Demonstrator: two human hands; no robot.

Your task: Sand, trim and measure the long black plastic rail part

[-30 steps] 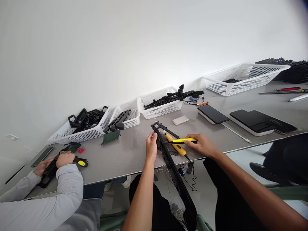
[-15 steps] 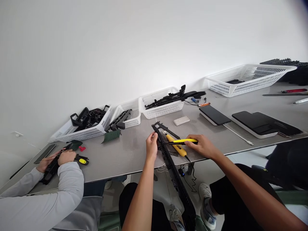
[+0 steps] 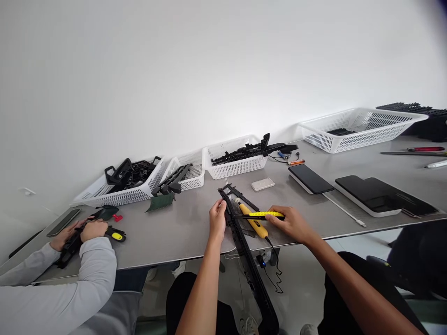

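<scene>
My left hand [image 3: 218, 221] is closed on the upper end of a long black plastic part [image 3: 246, 253]. This part slants from the table edge down between my knees. In my right hand [image 3: 288, 223] is a yellow and black utility knife [image 3: 263, 215], pointing left. The knife's tip meets or overlaps the black part just right of my left fingers; exact contact cannot be made out. Under the knife lies a yellow-handled corded tool [image 3: 256, 223]. A dark caliper [image 3: 240, 195] rests behind it.
White baskets [image 3: 237, 172] with black parts line the wall, and another basket [image 3: 363, 135] stands at right. Phones [image 3: 310, 179], a white cable [image 3: 344, 204] and a small pale box [image 3: 262, 184] lie on the metal table [image 3: 188, 228]. At left, a co-worker's hands [image 3: 94, 230] hold a black part.
The view has tilted slightly, so the table and baskets sit lower in the picture. My hands keep their grips, with the knife still at the black part.
</scene>
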